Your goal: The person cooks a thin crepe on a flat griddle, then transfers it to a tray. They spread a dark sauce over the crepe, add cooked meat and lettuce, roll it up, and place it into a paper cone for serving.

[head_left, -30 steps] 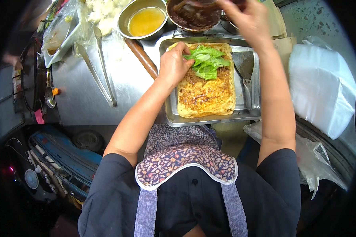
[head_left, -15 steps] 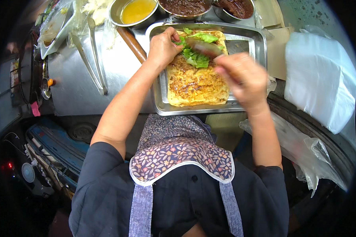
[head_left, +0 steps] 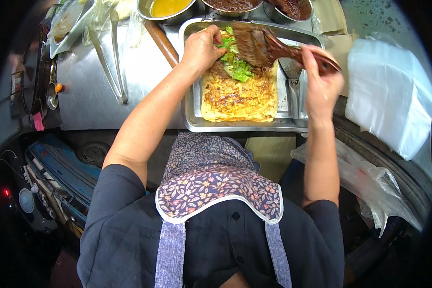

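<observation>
Steel counter [head_left: 91,91] is running across the upper frame, dull and scuffed, sitting at the edge of what looks like a street-stall cart; dark machinery and a blue panel are showing below it at 8 o'clock.

At 11 o'clock, metal tongs [head_left: 111,57] are lying on the counter beside crumpled clear plastic bags [head_left: 72,19], whose contents are too blurred to make out. A wooden handle [head_left: 162,42] is slanting in from under the bowls.

At 12 o'clock, three round steel bowls are being cut off by the top rim: a bowl of yellow liquid [head_left: 170,8], then two bowls of dark brown sauce [head_left: 232,5].

The rectangular steel tray [head_left: 244,126] is sitting at 12 o'clock, just above the person's flowered apron [head_left: 216,177]. Inside it a golden, crisp-browned flat egg pancake [head_left: 239,96] is lying, with green lettuce [head_left: 235,65] at its far end.

The left hand [head_left: 201,48] is pressing down on the lettuce and the pancake's far edge, fingers curled over them.

The right hand [head_left: 321,79] is gripping the handle of a wide sauce-stained brush [head_left: 259,45], bristles hovering over the lettuce; contact cannot be told. A metal scraper [head_left: 292,81] is resting along the tray's right side, partly hidden by the brush.

At 2 o'clock, a stack of white bags [head_left: 388,96] is lying, soft and rumpled; clear plastic [head_left: 369,182] is hanging at 4 o'clock.
</observation>
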Available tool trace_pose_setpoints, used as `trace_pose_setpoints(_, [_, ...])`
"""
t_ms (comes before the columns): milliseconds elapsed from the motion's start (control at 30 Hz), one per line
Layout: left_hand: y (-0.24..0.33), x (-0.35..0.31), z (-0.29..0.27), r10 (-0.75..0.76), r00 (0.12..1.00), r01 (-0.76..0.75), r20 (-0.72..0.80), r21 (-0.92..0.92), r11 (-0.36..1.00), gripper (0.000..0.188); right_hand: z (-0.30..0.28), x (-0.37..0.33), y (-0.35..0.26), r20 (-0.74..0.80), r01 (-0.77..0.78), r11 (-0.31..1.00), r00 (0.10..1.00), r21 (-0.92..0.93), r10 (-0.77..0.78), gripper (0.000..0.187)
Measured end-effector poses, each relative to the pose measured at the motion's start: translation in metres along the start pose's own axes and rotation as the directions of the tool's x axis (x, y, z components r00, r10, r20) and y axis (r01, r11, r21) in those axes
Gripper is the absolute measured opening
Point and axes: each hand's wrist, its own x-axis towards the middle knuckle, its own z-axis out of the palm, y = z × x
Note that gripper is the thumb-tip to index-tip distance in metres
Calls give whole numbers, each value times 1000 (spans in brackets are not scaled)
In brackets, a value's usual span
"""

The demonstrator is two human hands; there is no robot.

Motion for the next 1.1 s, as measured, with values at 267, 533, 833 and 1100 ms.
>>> trace_pose_setpoints(267, [-1, -2, -1, 2, 1000, -2, 5, 5, 1000, 30, -24, 6, 23, -184, -120, 992, 975, 50, 127, 14])
trace_pose_setpoints(533, [2, 0, -6, 43, 999, -43, 32, 13, 999, 26, 39, 58, -54, -10, 300, 954, 954, -14, -301, 13])
trace_pose_setpoints(833, [3, -3, -13, -16, 993, 37, 116, -178, 983, 34, 81, 149, -1, 285, 88, 985, 958, -149, -43, 24])
trace_pose_setpoints(1100, [7, -2, -14, 72, 989, -48, 131, -181, 982, 32, 56, 348, 119, -303, -406, 368, 902, -837, 307, 73])
